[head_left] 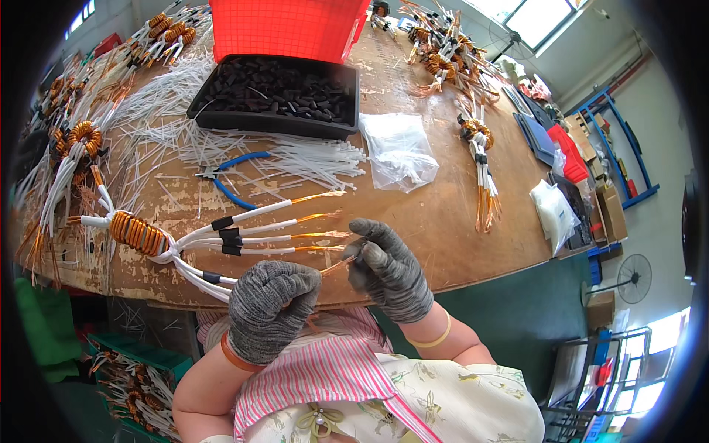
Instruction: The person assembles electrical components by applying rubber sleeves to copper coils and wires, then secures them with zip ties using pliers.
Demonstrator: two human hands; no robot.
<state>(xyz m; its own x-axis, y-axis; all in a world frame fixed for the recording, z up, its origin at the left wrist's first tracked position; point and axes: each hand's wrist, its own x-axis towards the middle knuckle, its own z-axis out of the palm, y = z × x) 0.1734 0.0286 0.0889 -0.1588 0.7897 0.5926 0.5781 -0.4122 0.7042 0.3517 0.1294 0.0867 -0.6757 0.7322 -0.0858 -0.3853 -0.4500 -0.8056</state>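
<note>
One copper coil [138, 234] on wooden table [450, 221]

Left hand [272, 308] closed over lower white leads [210, 288]; right hand [390, 272], fingers narrowed, at bare copper end [336, 267]; cannot tell whether it grips. Coil lies left of both hands, uppermost lead [262, 210] near blue-handled pliers [247, 157].

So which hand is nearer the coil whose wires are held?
Left. The left hand grips white wires right of the coil; the right hand is farther right, at a copper end.
</note>
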